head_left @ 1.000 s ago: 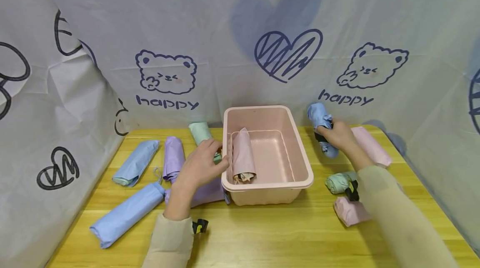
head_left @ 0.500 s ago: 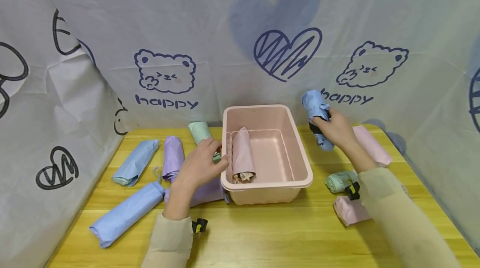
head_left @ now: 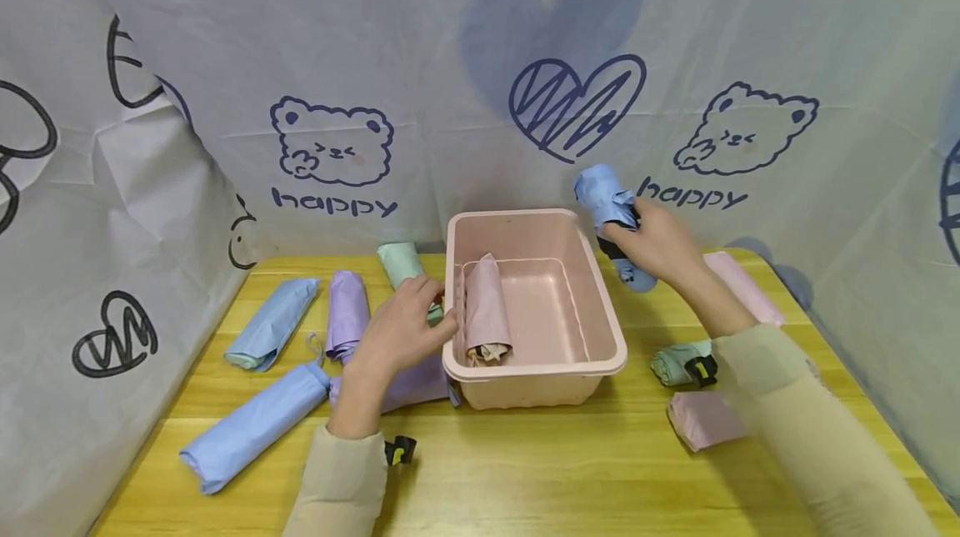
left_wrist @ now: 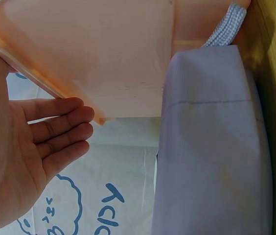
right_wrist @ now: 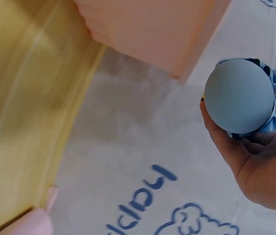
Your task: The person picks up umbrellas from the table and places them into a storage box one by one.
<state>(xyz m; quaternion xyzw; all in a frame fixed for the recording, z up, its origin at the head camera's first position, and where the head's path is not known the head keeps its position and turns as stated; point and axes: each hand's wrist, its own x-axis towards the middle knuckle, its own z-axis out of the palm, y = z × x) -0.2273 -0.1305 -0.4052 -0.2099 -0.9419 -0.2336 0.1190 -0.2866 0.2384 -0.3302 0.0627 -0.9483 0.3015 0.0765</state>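
My right hand (head_left: 660, 245) grips a folded blue umbrella (head_left: 600, 191) with a black band, above the table just right of the pink plastic bin (head_left: 611, 337). In the right wrist view the umbrella's round pale-blue end cap (right_wrist: 239, 96) faces the camera. Inside the bin, along its left wall, lies a folded pink umbrella (head_left: 487, 308). My left hand (head_left: 401, 328) is at the bin's left rim; the left wrist view shows its fingers (left_wrist: 62, 122) extended beside the bin's outer wall (left_wrist: 103, 54). Nearby lies a purple umbrella (left_wrist: 211, 147) with a grey strap.
Left of the bin lie two blue umbrellas (head_left: 255, 429), another purple one (head_left: 347, 312) and a green one (head_left: 400, 262). Right of it are a green umbrella (head_left: 675, 363) and two pink ones (head_left: 742, 287). A printed cloth (head_left: 450, 103) hangs behind the table.
My right hand has lifted the blue umbrella and carried it leftward, closer to the bin's right rim. The left hand has stayed at the left rim.
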